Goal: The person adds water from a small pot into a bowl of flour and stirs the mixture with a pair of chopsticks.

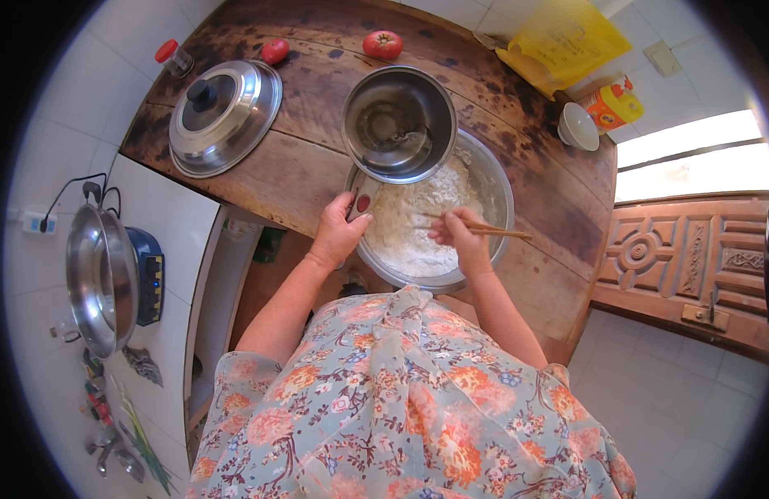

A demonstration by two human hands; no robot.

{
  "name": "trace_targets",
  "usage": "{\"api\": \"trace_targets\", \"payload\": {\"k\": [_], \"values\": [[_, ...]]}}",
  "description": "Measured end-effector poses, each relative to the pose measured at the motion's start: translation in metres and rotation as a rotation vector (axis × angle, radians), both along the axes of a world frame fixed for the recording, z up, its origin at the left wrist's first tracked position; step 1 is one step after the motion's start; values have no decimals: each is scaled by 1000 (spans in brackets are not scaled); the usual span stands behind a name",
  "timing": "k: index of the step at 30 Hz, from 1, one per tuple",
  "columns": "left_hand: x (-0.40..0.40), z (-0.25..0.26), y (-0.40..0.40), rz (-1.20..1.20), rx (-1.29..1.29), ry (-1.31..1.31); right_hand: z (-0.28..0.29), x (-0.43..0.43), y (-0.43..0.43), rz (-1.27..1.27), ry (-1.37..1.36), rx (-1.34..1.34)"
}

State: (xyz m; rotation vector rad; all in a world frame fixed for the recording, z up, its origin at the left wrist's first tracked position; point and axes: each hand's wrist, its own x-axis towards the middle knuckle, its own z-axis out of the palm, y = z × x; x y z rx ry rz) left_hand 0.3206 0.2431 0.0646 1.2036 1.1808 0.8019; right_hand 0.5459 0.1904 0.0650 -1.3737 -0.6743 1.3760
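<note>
My left hand (pixel 341 228) grips the handle (pixel 364 198) of a metal saucepan (pixel 400 123), which holds a little clear liquid. The pan is over the far side of a large metal basin (pixel 500 187) and hides part of it. Inside the basin lies white flour (pixel 415 262), with damper, clumped patches toward the left. In my right hand (pixel 460 238) is a pair of wooden chopsticks (pixel 500 232), held across the flour; their tips are blurred at the flour's surface.
On the wooden table (pixel 309 150) are a domed pot lid (pixel 225 118), two tomatoes (pixel 382 45), a red-capped jar (pixel 174 58), a white bowl (pixel 578 127), a yellow bottle (pixel 612 107) and a yellow bag (pixel 562 47). A metal wok (pixel 101 280) and scallions (pixel 144 436) occupy the left counter.
</note>
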Motion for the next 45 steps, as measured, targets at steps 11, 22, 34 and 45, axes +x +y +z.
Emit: {"api": "trace_targets", "payload": {"k": [11,22,34,45], "values": [[-5,21,-14,-21,-74,-85,-15,12,-5,459,-401,206],[-22,41,-39,-193,-56,-35,32,76,-4,-8,-500,228],[-21,50,-52,-364,368,592,28,86,-29,-114,-498,214],[-10,53,-52,-443,608,742,19,90,-32,-79,-585,209]]}}
